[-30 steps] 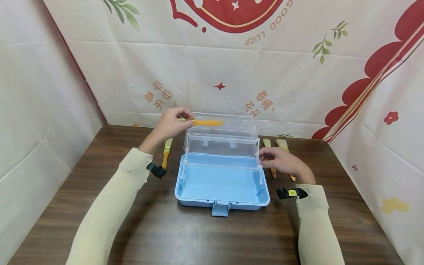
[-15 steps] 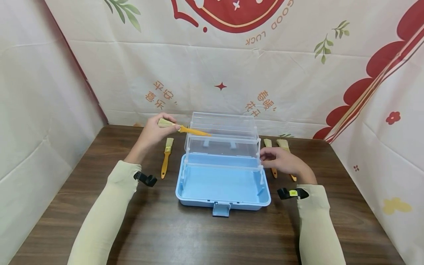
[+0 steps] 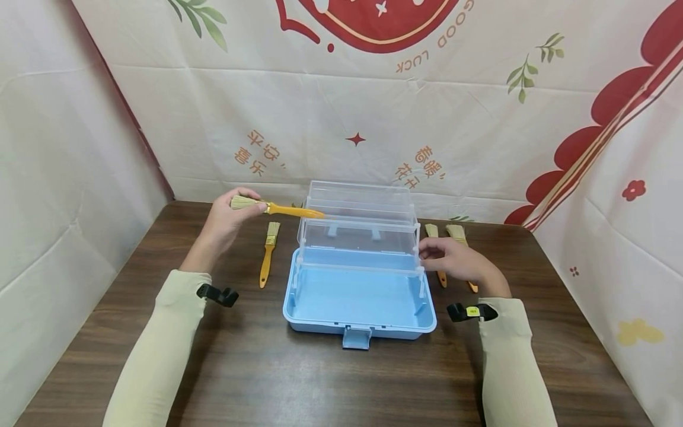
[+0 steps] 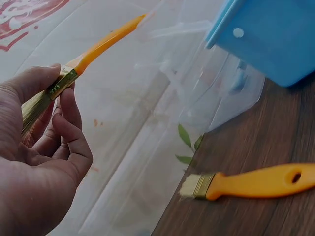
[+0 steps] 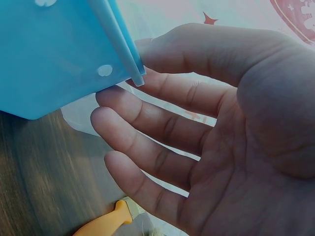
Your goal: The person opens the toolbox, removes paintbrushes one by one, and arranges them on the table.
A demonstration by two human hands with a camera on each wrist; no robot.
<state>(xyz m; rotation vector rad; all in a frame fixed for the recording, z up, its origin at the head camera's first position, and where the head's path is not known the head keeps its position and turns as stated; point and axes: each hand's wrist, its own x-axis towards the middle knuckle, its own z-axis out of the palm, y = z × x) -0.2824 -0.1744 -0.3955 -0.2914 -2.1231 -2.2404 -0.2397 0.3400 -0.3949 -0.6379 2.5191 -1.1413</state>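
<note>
My left hand (image 3: 226, 219) pinches a paintbrush (image 3: 293, 210) at its metal ferrule, with the yellow handle pointing right above the table; the left wrist view shows the thumb on the ferrule (image 4: 63, 81). In front of me stands a blue toolbox (image 3: 357, 296), opened up, with clear lid and tray parts (image 3: 360, 237) raised at its back. At its right side my right hand (image 3: 453, 258) holds the edge, thumb and forefinger at the rim (image 3: 421, 261); their tips are partly hidden in the right wrist view. The other right fingers (image 5: 142, 137) lie loosely bent.
A second paintbrush (image 3: 268, 255) lies on the brown table (image 3: 341, 391) left of the toolbox. Two more paintbrushes, a nearer one (image 3: 441, 279) and a farther one (image 3: 456, 232), lie right of it, partly behind my right hand. A printed cloth (image 3: 352, 107) hangs behind the table.
My left hand has moved left, away from the clear tray, with the paintbrush. The brush's bristles have come into view. The right hand has stayed at the toolbox.
</note>
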